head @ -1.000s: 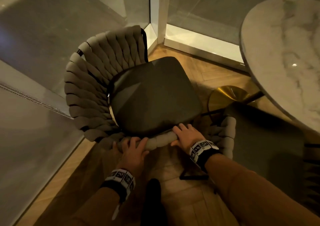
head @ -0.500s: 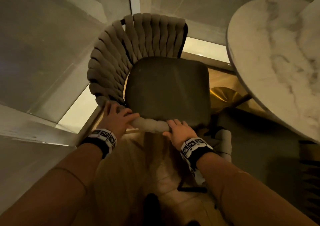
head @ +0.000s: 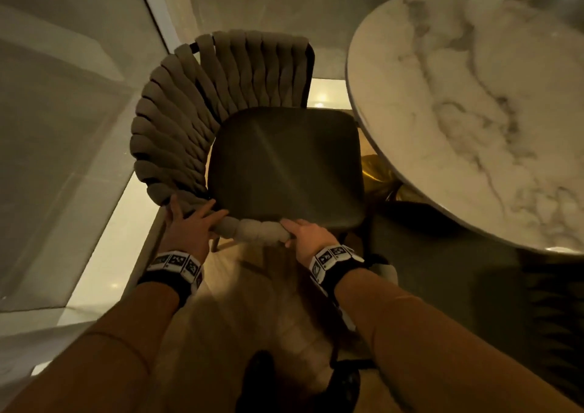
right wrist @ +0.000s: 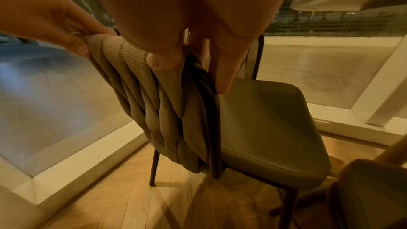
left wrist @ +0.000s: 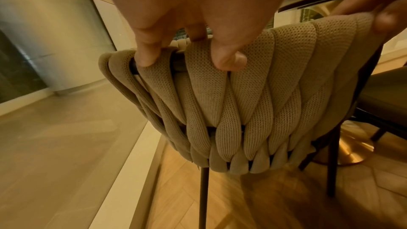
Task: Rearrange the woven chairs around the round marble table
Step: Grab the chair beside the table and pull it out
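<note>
A woven chair (head: 177, 134) with a taupe braided back and a dark seat cushion (head: 284, 166) stands by the round marble table (head: 474, 103). The seat's right edge reaches under the table rim. My left hand (head: 196, 220) grips the near end of the woven rim, fingers curled over the top bar (left wrist: 176, 62). My right hand (head: 300, 232) grips the same rim further right, thumb on the weave (right wrist: 163, 60) and fingers down its inner side. A second woven chair (head: 550, 324) sits at the lower right, half under the table.
Glass walls with a pale sill (head: 104, 254) close in the corner on the left and behind the chair. The table's gold base (left wrist: 352, 145) stands on the herringbone wood floor (head: 252, 311). My dark shoes (head: 259, 381) are below.
With both hands on the rim, the chair has swung round and shifted right toward the table; its back now faces the glass corner.
</note>
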`<state>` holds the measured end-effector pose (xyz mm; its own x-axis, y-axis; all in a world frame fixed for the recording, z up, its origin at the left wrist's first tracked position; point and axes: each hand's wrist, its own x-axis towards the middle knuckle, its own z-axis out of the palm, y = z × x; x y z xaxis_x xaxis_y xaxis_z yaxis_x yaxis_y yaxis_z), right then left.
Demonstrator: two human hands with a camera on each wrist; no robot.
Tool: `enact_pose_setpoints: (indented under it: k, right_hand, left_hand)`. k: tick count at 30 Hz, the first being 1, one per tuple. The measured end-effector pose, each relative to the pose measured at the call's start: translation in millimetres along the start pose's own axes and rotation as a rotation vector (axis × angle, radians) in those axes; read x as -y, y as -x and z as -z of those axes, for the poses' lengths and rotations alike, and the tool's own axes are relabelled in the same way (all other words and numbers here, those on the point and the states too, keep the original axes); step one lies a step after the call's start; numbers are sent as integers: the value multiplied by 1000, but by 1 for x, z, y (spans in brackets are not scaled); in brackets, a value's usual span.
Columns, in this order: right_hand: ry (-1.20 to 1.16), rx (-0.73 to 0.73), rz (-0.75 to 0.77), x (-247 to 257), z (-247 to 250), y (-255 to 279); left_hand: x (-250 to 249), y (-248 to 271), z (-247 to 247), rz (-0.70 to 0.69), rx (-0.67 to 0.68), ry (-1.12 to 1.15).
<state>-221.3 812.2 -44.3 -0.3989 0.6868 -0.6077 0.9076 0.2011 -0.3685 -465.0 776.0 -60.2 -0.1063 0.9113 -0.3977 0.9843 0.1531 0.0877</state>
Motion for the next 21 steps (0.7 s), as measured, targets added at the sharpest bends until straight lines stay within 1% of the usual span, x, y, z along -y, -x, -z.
enact_pose_setpoints:
  k: [4, 6, 9, 10, 11, 12, 14, 15, 16, 17, 19, 21]
  right_hand:
    - [-74, -56, -55, 7, 3, -11]
    - [-106, -79, -37, 12, 8, -14]
    - [-78, -1, -39, 13, 24, -4]
    - [-54, -11, -58, 8, 26, 4]
    - [-39, -64, -80, -1, 27, 15]
    - [-30, -147, -108, -13, 24, 30]
    - [-30, -307, -204, -44, 15, 67]
    - [-43, -345, -279, -59, 9, 87]
    - [-62, -348, -362, -75, 2, 106]
    - [-99, -312, -450, -88, -6, 125]
    - [-215, -181, -589, -107, -24, 153]
    - [-300, -55, -648, -114, -45, 171]
  left_hand:
    - [9, -23, 9, -45, -10, -3]
    - [12, -30, 12, -60, 4, 8]
    - [15, -30, 13, -59, -7, 8]
    - [14, -27, 14, -46, -14, 8]
    - [12, -23, 14, -23, -5, 8]
    - [7, -19, 15, 6, 14, -3]
    - [-9, -12, 17, 32, 38, -46]
    - [-19, -9, 18, 13, 44, -54]
    - [-31, -7, 17, -24, 54, -40]
    - [-44, -6, 17, -63, 71, -11]
    - [-68, -7, 15, -97, 110, 48]
    - [-88, -7, 12, -76, 134, 45]
